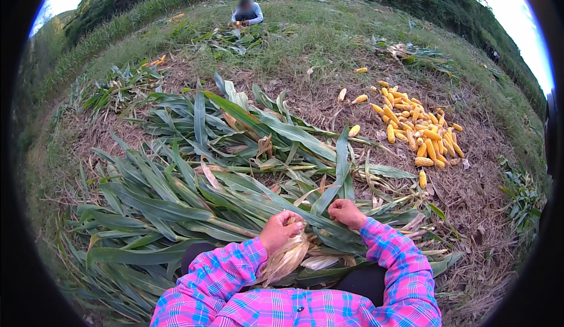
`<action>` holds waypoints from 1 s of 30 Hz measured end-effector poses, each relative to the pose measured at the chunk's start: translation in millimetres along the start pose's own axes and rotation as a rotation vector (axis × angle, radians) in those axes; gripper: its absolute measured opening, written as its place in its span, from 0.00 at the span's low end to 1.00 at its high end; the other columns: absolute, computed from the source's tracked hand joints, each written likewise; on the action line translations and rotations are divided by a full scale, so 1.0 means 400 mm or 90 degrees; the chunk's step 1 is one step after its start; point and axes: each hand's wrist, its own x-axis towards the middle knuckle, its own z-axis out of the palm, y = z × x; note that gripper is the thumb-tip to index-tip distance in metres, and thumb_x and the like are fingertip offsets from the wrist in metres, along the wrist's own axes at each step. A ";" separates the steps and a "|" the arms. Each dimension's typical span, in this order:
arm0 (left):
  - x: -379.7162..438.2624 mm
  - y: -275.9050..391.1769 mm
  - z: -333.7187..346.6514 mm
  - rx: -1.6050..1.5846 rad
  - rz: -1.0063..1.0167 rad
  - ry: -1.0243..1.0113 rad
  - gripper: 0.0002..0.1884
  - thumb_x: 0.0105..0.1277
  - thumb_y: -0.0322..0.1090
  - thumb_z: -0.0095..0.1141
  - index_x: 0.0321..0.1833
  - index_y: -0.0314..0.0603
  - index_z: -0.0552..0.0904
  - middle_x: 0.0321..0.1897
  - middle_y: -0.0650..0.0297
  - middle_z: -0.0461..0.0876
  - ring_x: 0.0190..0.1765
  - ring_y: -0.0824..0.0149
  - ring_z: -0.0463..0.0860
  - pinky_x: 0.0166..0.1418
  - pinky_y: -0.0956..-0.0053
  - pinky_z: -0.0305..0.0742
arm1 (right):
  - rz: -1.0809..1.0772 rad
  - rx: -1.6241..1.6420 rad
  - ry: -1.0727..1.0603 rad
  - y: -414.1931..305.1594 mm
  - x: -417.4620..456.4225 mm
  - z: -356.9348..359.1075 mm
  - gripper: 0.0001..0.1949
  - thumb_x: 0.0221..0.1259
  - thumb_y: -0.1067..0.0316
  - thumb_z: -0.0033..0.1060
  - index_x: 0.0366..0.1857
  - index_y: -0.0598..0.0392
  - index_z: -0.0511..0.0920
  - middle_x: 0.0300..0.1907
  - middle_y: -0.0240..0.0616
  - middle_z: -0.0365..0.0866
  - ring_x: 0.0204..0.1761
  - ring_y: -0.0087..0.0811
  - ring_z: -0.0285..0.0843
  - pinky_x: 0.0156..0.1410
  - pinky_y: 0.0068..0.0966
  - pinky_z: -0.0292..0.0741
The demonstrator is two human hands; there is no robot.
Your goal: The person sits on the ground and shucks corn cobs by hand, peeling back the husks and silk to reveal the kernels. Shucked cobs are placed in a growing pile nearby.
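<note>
My left hand [282, 230] is closed around the top of a corn ear; a bit of the ear [291, 221] shows between the fingers. Dry, pale husk [286, 256] hangs from it towards my lap. To the right, my right hand [347, 214] is curled over a green corn leaf, its fingertips together; whether something thin is pinched in them cannot be seen. Cut corn stalks with long green leaves [176, 208] lie under and around both hands. Another pale husk [320, 262] lies below, between my knees.
A heap of husked yellow corn ears [418, 124] lies on dry ground at the right, with a few loose ears [354, 130] near it. Beyond, a person [247, 13] crouches by another pile of stalks [238, 41]. More leaves [119, 89] lie at the left.
</note>
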 end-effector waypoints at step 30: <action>-0.006 0.003 0.011 -0.019 -0.016 0.005 0.07 0.61 0.26 0.54 0.41 0.37 0.76 0.31 0.66 0.77 0.31 0.78 0.74 0.37 0.84 0.73 | -0.012 -0.016 0.006 0.003 -0.002 0.004 0.04 0.53 0.71 0.56 0.29 0.59 0.76 0.23 0.32 0.76 0.25 0.21 0.71 0.31 0.16 0.69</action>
